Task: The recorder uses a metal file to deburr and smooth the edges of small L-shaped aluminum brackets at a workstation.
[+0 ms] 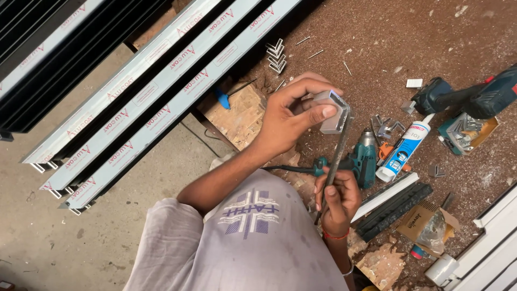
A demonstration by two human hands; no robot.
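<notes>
The left hand [293,110] pinches a bracket [333,111], a short L-shaped piece of dull grey aluminium with flat faces and square edges, between thumb and curled fingers, holding it up above the tabletop [377,32]. The right hand [336,200], closed in a fist below and nearer the body, grips the dark handle of a file [338,151], a thin straight steel bar that slants upward until its tip touches the bracket's lower edge. A red thread band circles the right wrist.

Just right of the file lies a teal drill [363,159] with a rubbery body, and beyond it a white sealant tube [403,151], smooth and cylindrical, with a blue label. Farther right rests a second, dark blue drill [474,97]. Small loose brackets [388,126] sit above the tube, and a stack of V-shaped ones [276,55] lies above the left hand. The tabletop is rough brown board strewn with metal shavings. Left of the left hand, long aluminium profiles [156,86] wrapped in glossy white film run diagonally. Right of the right hand lie black ribbed strips [396,207] and a torn cardboard box [417,221]
</notes>
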